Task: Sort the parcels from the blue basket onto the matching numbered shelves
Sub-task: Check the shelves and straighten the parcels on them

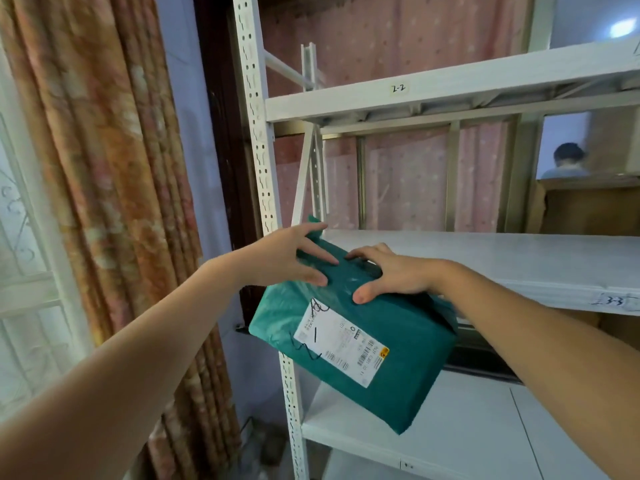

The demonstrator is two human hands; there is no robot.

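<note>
A teal-green parcel (391, 344) with a white shipping label and black handwriting tilts against the front left edge of the middle shelf (519, 258), its far end up on the shelf and its near end hanging lower. My left hand (294, 258) lies on the parcel's far left corner, fingers spread. My right hand (388, 271) grips the top of the parcel from the right, thumb pressed on its near face. The middle shelf carries a handwritten tag reading 3-3 (613, 301). The shelf above (450, 88) is tagged 2-2 (399, 88). The blue basket is out of view.
A white perforated upright (258, 133) stands just left of the parcel. A lower white shelf (433, 427) lies beneath. Patterned curtains (121, 168) hang on the left. Behind the rack, a person's head (568, 157) shows at the right.
</note>
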